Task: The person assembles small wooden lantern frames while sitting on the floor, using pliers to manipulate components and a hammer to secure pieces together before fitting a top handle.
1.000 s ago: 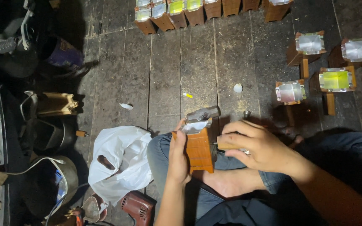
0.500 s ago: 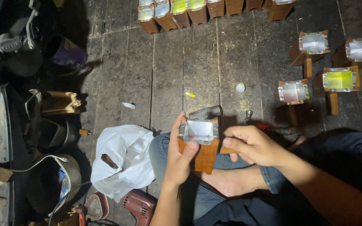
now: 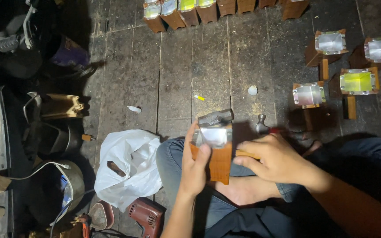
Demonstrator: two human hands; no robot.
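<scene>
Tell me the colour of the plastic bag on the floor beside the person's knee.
White. The plastic bag lies crumpled left of the left hand; the head view shows it clearly.

Your plank floor [image 3: 177, 66] carries a white bag [image 3: 128, 169], with a drill [image 3: 146, 216] just beside it.

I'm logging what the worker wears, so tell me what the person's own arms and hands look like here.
Both hands are bare: the left hand and the right hand carry no gloves, and no rings or watch show. Both forearms are uncovered as far as the picture reaches, so no sleeves appear. The fingers are uncovered, with short nails. Lower down, dark blue trousers cover the legs.
</scene>
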